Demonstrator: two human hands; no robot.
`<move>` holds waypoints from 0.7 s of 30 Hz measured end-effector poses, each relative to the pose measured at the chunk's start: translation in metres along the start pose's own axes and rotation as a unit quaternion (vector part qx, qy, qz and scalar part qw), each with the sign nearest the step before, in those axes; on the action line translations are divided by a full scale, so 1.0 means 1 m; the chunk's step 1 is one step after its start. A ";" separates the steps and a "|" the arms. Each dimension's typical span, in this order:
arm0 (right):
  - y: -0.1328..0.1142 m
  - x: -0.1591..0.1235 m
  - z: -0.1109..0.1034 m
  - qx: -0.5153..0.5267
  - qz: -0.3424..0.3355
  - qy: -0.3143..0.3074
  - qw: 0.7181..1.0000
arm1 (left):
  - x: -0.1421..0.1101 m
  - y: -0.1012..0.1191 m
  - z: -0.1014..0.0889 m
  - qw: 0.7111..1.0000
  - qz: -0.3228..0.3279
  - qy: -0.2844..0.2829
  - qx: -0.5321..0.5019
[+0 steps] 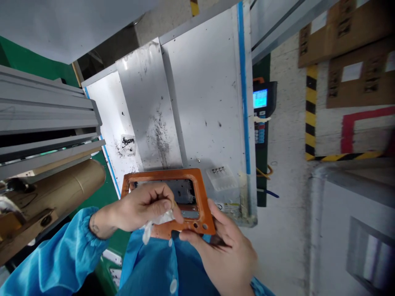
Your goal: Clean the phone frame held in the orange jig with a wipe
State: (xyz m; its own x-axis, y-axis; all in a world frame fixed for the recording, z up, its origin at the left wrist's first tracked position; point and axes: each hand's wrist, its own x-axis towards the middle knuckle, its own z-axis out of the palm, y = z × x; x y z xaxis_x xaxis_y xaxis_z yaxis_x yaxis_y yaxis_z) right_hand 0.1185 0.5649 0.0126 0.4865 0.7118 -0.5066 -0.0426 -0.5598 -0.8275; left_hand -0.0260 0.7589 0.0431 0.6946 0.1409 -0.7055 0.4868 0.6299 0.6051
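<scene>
An orange rectangular frame [202, 193] with a dark part set in its opening is held low in front of me, over the white worktable's near edge. My left hand [140, 207] rests on the frame with its fingers pinched on a small white wipe [154, 222] pressed against the frame's lower edge. My right hand [225, 250] grips the frame's lower right corner, thumb on top and fingers beneath. Both sleeves are blue.
The white worktable [203, 102] bears a metal plate [148, 111] with black debris and a small clear tray [221, 177]. A cardboard roll [68, 187] and grey rails are at left. A handheld controller with a lit screen [261, 109] hangs at right. Cardboard boxes [354, 49] lie beyond.
</scene>
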 end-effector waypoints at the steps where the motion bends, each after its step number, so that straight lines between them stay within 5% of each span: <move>1: 0.000 0.000 0.000 -0.011 -0.006 0.001 1.000 | 0.004 0.002 0.002 1.000 -0.019 0.009 0.010; 4: -0.001 0.001 -0.002 -0.043 -0.008 -0.001 0.999 | 0.019 0.011 0.006 0.986 -0.075 0.025 0.144; 7: -0.001 0.001 -0.004 -0.049 0.006 -0.007 0.999 | 0.033 0.019 0.006 0.960 -0.116 -0.041 0.251; 11: -0.003 0.003 -0.003 -0.041 -0.009 -0.009 0.999 | 0.042 0.021 0.007 0.951 -0.150 -0.093 0.254; 21: -0.007 0.006 -0.005 -0.037 -0.030 -0.012 0.999 | 0.054 0.022 0.008 0.956 -0.174 -0.092 0.218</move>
State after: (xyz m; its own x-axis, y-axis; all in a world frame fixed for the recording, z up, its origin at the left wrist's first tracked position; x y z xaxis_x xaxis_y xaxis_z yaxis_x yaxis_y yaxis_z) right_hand 0.1259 0.5715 0.0164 0.4658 0.7546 -0.4622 0.0507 -0.5442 -0.8374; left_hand 0.0265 0.7741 0.0219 0.5116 -0.1813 -0.8399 0.8523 0.2308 0.4694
